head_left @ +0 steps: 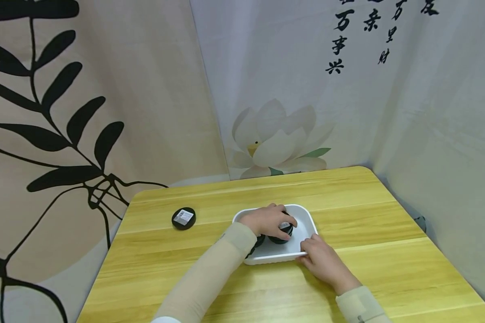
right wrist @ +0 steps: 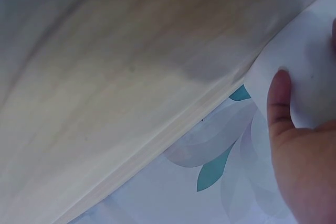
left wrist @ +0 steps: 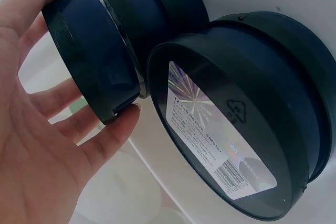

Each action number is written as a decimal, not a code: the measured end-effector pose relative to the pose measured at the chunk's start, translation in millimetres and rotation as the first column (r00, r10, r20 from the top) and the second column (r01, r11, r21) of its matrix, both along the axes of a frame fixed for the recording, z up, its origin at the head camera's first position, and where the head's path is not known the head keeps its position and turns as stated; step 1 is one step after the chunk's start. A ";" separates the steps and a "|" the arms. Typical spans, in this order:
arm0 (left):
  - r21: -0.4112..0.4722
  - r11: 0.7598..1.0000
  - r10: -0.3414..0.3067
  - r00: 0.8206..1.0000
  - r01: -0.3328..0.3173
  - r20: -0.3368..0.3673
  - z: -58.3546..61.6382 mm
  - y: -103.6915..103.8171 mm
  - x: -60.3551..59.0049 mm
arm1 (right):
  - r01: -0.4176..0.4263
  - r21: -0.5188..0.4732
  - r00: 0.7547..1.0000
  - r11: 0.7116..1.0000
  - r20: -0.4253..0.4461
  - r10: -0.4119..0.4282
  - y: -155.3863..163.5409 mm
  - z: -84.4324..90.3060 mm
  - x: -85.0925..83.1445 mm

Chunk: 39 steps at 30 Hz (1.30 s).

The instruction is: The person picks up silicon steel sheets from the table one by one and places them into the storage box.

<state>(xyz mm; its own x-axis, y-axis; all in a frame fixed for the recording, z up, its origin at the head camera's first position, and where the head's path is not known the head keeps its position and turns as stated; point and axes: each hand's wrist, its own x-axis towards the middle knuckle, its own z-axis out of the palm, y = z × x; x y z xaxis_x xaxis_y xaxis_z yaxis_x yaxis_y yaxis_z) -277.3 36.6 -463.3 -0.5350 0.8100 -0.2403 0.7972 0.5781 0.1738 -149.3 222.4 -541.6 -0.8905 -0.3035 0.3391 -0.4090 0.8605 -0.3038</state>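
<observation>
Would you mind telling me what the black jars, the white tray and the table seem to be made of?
The black jars look like glossy moulded plastic: smooth walls with soft reflections and a stamped mark on one base. The white tray seems plastic too, thin-rimmed with rounded corners and a slight sheen. The table shows pale wood grain, whether solid or laminate is unclear.
</observation>
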 end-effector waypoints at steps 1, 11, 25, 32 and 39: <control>-0.002 1.000 -0.001 1.000 0.001 0.001 -0.7 0.1 -0.3 | 0.000 -0.002 1.000 1.000 -0.005 0.000 -0.2 0.0 0.2; -0.017 1.000 0.009 1.000 -0.009 0.009 -2.4 0.9 -1.5 | 0.006 0.003 1.000 1.000 0.025 -0.006 -0.2 -1.0 -1.2; -0.037 0.999 0.019 1.000 -0.018 0.025 3.6 4.1 1.9 | 0.011 0.020 0.998 1.000 0.054 -0.013 1.2 -3.4 -2.4; -0.038 0.999 -0.001 1.000 0.001 0.008 3.1 5.1 1.5 | 0.021 0.015 0.997 1.000 0.067 -0.022 0.0 -2.8 -2.1; -0.046 0.999 0.007 1.000 -0.006 0.017 1.8 5.7 0.1 | 0.024 0.020 0.997 1.000 0.070 -0.025 -0.7 -2.3 -1.2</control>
<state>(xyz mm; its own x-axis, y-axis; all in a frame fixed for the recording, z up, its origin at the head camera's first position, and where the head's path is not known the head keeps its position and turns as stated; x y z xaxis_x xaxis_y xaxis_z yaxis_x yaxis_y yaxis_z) -277.2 42.3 -461.5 -0.5357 0.7941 -0.2869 0.7904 0.5912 0.1605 -150.5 221.7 -543.9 -0.9192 -0.2870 0.2696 -0.3658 0.8759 -0.3146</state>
